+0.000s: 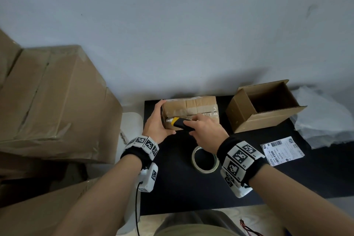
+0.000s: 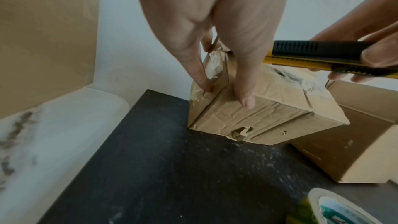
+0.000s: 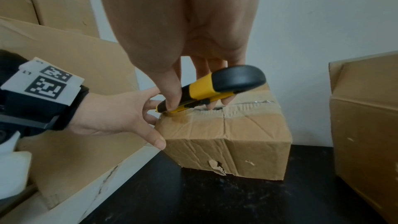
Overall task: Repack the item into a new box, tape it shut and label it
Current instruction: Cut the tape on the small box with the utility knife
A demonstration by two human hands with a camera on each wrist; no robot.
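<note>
A worn, taped cardboard box point(image 1: 193, 110) point(image 2: 264, 108) point(image 3: 234, 135) stands at the back of the black table point(image 1: 182, 184). My left hand point(image 1: 156, 122) point(image 2: 215, 40) point(image 3: 120, 117) grips its left end, thumb on the near face and fingers on the end face. My right hand point(image 1: 205, 127) point(image 3: 183, 40) holds a yellow and black utility knife point(image 1: 181, 123) point(image 2: 323, 57) point(image 3: 211, 89). Its tip lies at the left end of the cut tape seam on top. An empty new box point(image 1: 266, 107) stands open to the right.
A roll of tape point(image 1: 205, 160) point(image 2: 344, 209) lies on the table near my right wrist. A printed shipping label point(image 1: 283, 150) lies to the right, with white wrapping point(image 1: 323, 119) beyond it. Large cardboard cartons point(image 1: 53, 101) are stacked on the left.
</note>
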